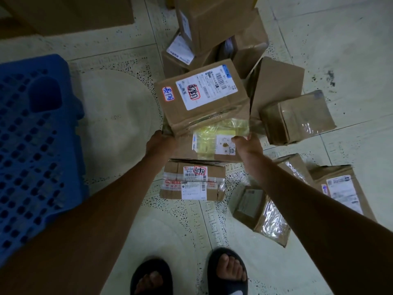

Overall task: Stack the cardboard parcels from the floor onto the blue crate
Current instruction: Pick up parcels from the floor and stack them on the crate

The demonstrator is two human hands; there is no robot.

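Note:
A large cardboard parcel (202, 105) with a white shipping label and yellow tape along its near side sits between my hands. My left hand (160, 141) grips its near left corner. My right hand (247, 142) grips its near right edge, fingers curled over the taped side. The parcel rests over another parcel with a white label (212, 149). The blue crate (32, 145), upside down with a perforated top, stands at the left with nothing on it. A small taped parcel (192, 180) lies on the floor just in front of my hands.
More parcels are piled behind (214, 24) and to the right (297, 118), with others on the floor at lower right (262, 211) (342, 190). A big cardboard box (70, 11) stands at top left. My feet in dark sandals (189, 275) are at the bottom.

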